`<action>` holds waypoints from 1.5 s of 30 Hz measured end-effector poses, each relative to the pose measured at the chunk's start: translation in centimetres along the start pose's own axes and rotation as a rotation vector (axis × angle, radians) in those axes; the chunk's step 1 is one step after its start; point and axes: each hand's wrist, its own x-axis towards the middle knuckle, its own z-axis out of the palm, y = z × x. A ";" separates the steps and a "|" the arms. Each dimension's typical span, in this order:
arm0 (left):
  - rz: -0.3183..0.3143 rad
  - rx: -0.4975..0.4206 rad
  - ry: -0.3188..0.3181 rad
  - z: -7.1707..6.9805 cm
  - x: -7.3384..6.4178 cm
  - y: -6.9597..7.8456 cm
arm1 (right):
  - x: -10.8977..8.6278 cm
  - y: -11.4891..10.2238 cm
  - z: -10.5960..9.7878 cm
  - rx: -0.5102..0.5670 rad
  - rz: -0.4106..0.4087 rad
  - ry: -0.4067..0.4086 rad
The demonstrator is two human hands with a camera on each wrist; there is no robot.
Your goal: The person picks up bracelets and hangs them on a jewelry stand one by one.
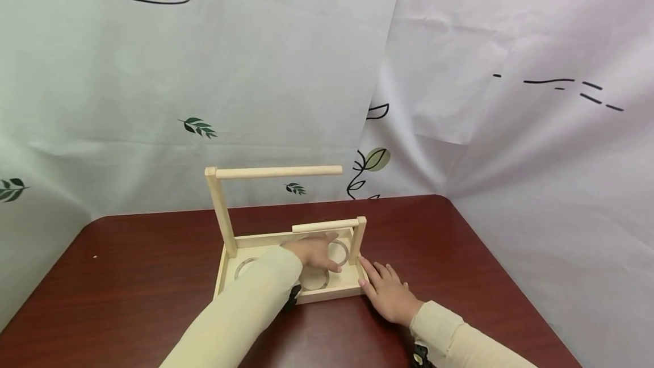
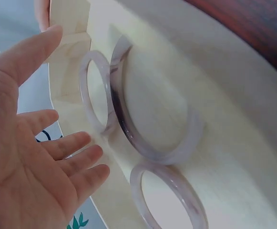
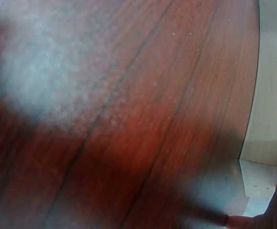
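Nearest to me, my pale sleeves (image 1: 237,311) reach in over the red desk (image 1: 347,334). My right grip (image 1: 390,297) rests low at the tray's right end, fingers straight and apart, thumb and index touching the wood. The tray (image 1: 332,295) stands on the desk, its front wall facing me. Inside lie three bangles: the left bangle (image 2: 150,168), partly behind my sleeve in the head view; the middle bangle (image 2: 117,102), dark-streaked, nearer the front; and the right bangle (image 2: 84,83), farther back by the right end. Whether they touch, I cannot tell. My left grip (image 1: 318,251) hangs over them, thumb well apart from the loosely spread fingers. Beyond it, a short bar (image 1: 325,225) juts left from the low right post (image 1: 358,243); a longer bar (image 1: 278,172) juts right from the tall left post (image 1: 221,209). Past the desk's far edge hangs a white cloth (image 1: 286,72) printed with leaves.
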 end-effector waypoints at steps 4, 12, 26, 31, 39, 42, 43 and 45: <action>-0.018 -0.064 -0.032 -0.2 0.5 -0.2 | 0.1 0.0 0.0 -0.006 0.001 -0.007; -0.059 -0.076 -0.041 -0.2 1.0 -0.2 | 0.1 -0.2 -0.1 -0.010 -0.008 -0.006; -0.011 -0.013 0.055 0.2 1.5 0.3 | 0.3 0.0 0.1 -0.005 0.003 -0.009; 0.020 0.054 0.087 0.7 2.1 0.0 | 0.3 0.1 0.2 -0.010 0.000 -0.007; 0.044 0.134 0.118 1.1 2.6 -0.1 | 0.3 0.3 0.3 -0.006 -0.003 -0.005; 0.036 0.176 0.110 1.1 2.5 0.1 | 0.3 0.4 0.4 -0.012 0.001 -0.003; 0.031 0.185 0.105 1.1 2.6 0.1 | 0.3 0.4 0.4 -0.012 0.001 -0.002; 0.024 0.204 0.095 1.1 2.6 0.2 | 0.3 0.4 0.4 -0.014 0.001 -0.001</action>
